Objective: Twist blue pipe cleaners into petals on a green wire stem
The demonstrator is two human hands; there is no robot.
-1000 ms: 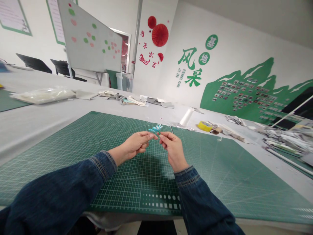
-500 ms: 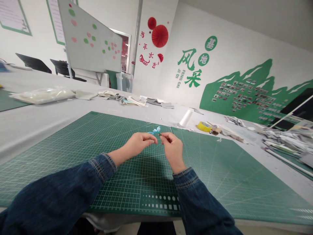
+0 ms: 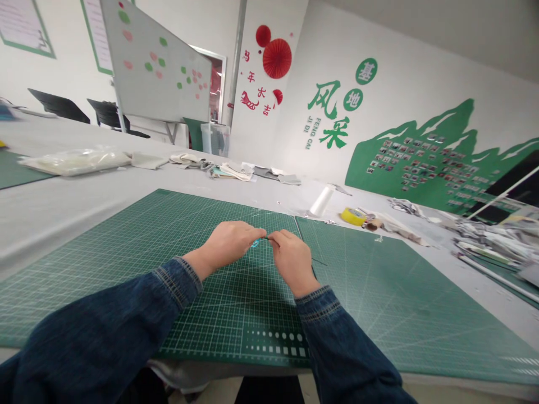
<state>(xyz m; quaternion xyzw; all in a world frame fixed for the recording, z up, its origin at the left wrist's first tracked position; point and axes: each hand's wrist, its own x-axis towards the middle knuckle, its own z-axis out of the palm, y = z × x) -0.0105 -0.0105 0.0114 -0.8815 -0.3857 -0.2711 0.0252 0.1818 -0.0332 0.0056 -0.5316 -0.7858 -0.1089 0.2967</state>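
Above the green cutting mat (image 3: 202, 320), my left hand (image 3: 229, 244) is closed, its fingertips pinching a small blue-and-white item (image 3: 255, 243) that mostly hides beneath the fingers. Close on its right, my right hand (image 3: 292, 259) is closed too, thumb and fingers pinched on a thin dark green strand. The strand spans the small gap between the fingertips of both hands. A thin dark line (image 3: 320, 261) sticks out to the right of my right hand; it may be the same strand.
Beyond the mat lie a white cone (image 3: 322, 201), a yellow tape roll (image 3: 352, 216), cloth scraps (image 3: 236, 171) and a clear plastic package (image 3: 78, 161). Grey cloth pieces (image 3: 497, 235) are heaped at the right. A small white piece (image 3: 378, 238) rests on the right-hand mat.
Both hands have turned, with their backs more upward. The blue-and-white item, earlier standing up above the fingertips, now shows only slightly below my left fingers. The dark line at the right has appeared.
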